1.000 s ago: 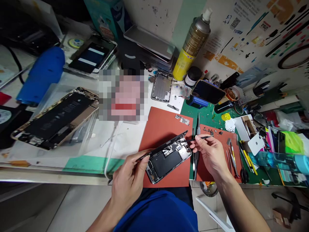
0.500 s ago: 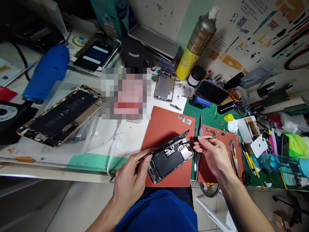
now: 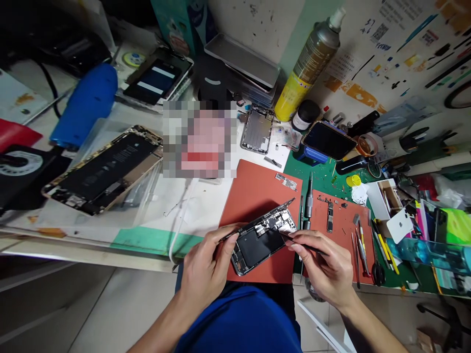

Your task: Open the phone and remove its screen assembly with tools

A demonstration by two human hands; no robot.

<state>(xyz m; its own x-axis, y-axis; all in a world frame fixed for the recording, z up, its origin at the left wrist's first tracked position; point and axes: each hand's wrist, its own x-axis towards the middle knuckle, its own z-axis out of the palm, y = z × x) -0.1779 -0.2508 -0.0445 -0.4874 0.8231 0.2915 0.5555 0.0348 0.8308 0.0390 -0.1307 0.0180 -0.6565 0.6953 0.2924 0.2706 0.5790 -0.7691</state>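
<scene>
My left hand (image 3: 208,257) is closed round the left end of an opened phone (image 3: 259,250), which lies tilted above a red-brown mat (image 3: 250,189). A black battery and small metal parts show inside it, and its dark front panel is raised along the far edge. Between the thumb and fingers of my right hand (image 3: 326,260) is a thin black tool (image 3: 318,251), its tip over the phone's right end by the battery. I cannot make out whether the tip touches anything. A screwdriver (image 3: 309,196) lies upright in view, just right of the phone.
Another opened phone (image 3: 106,171) rests at the left, near a blue-handled tool (image 3: 86,105). A spray can (image 3: 309,68) stands at the back by a propped phone (image 3: 329,139). Small boards (image 3: 286,181) lie on the mats. Tweezers, pens and scissors (image 3: 378,272) lie at the right.
My right hand has come nearer and lower with the tool, whose tip has shifted from the phone's upper inner parts toward its near right edge. The view has shifted slightly.
</scene>
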